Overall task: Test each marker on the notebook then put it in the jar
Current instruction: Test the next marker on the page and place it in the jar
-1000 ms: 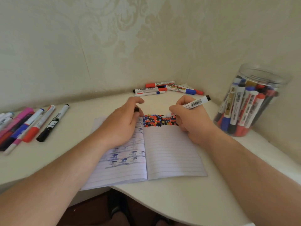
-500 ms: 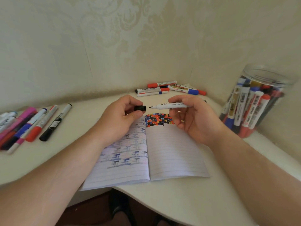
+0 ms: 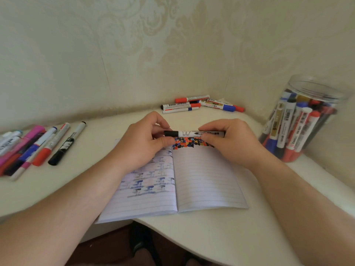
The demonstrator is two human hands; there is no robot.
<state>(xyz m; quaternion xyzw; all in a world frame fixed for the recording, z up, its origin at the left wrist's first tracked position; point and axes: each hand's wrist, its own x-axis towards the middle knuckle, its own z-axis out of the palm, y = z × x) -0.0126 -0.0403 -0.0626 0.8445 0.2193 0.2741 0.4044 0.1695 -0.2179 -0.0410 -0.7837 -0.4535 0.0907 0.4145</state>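
A white marker [image 3: 189, 133] with a black cap [image 3: 171, 133] lies level between my hands, just above the open notebook [image 3: 203, 181]. My left hand [image 3: 142, 144] pinches the cap end. My right hand [image 3: 228, 143] grips the barrel's other end. The cap sits on the marker's tip. Coloured test marks [image 3: 190, 142] run along the top of the notebook's right page. The clear jar [image 3: 299, 120] stands at the right, holding several markers.
A row of several markers [image 3: 38, 146] lies on the white table [image 3: 211, 237] at the left. Another small pile of markers [image 3: 199, 105] lies in the far corner by the wall. The table's curved front edge is close to me.
My right hand lifted the marker off the page and turned it level. My left hand brought the black cap to the tip, and the cap now sits on the marker.
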